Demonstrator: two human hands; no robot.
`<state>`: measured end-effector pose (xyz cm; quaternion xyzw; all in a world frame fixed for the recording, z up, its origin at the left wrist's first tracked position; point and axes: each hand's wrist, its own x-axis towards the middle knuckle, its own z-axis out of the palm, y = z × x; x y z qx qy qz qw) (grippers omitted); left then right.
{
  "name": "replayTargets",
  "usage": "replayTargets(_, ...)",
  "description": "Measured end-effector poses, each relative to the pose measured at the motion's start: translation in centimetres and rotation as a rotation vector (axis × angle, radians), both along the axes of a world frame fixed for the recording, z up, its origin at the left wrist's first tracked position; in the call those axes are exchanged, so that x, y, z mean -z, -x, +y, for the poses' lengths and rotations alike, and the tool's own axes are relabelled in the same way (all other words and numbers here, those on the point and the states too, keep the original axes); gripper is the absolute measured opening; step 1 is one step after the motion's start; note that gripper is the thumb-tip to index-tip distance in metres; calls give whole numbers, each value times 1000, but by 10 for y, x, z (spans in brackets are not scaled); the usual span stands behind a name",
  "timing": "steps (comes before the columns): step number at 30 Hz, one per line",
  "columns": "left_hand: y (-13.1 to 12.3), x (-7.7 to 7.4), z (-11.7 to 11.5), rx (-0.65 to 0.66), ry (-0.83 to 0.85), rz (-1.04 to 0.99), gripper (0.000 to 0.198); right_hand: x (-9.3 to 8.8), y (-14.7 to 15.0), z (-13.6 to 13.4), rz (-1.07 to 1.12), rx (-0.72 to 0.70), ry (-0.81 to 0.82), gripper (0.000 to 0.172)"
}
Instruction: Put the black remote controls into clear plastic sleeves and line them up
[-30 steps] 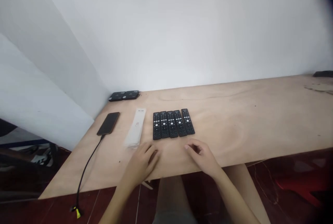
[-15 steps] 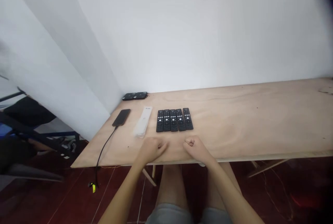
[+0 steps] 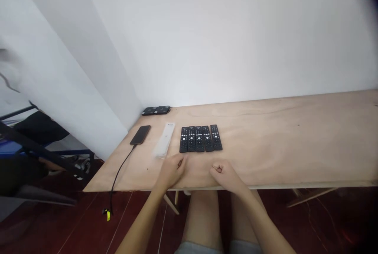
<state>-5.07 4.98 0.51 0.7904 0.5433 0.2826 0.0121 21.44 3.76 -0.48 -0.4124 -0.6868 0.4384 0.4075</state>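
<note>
Several black remote controls (image 3: pixel 199 139) lie side by side on the wooden table, long sides lined up. The rightmost remote control (image 3: pixel 216 137) sits slightly apart and a little tilted. Just below the left end of the row, my left hand (image 3: pixel 171 169) rests on the table with its fingers curled in and nothing visible in them. My right hand (image 3: pixel 226 173) is a loose fist near the table's front edge, below the right end of the row, apart from the remotes. A long white strip-like packet (image 3: pixel 165 139) lies left of the remotes.
Left of the packet is a black smartphone (image 3: pixel 140 134) with a black cable (image 3: pixel 119 169) hanging over the table edge. Two flat black boxes (image 3: pixel 156 110) stand at the back left corner by the white wall (image 3: pixel 221 41). A dark metal frame (image 3: pixel 67 153) is at the left.
My left hand has turned, its fingers drawing closer together and nearer the remotes. My right hand remains a fist. The whole view has shifted slightly.
</note>
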Motion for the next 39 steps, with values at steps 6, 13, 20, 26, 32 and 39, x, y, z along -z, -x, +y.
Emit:
replayTargets(6,1,2,6,-136,-107,-92,27,7,-3,1,5,14,33,43)
replayTargets(13,5,11,15,-22,-25,-11,66,9,-9,3,49,60,52,47)
replayTargets(20,4,15,14,-27,-38,1,48,6,-7,1,30,59,51,52)
replayTargets(26,-3,6,4,46,-79,25,40,8,-4,8,49,164,-3,53)
replayTargets(32,-3,-11,-10,269,3,-43,31,7,-1,9,31,231,-41,49)
replayTargets(39,-4,-15,-19,460,194,-185,67,-10,11,-1,-208,-36,-281,39)
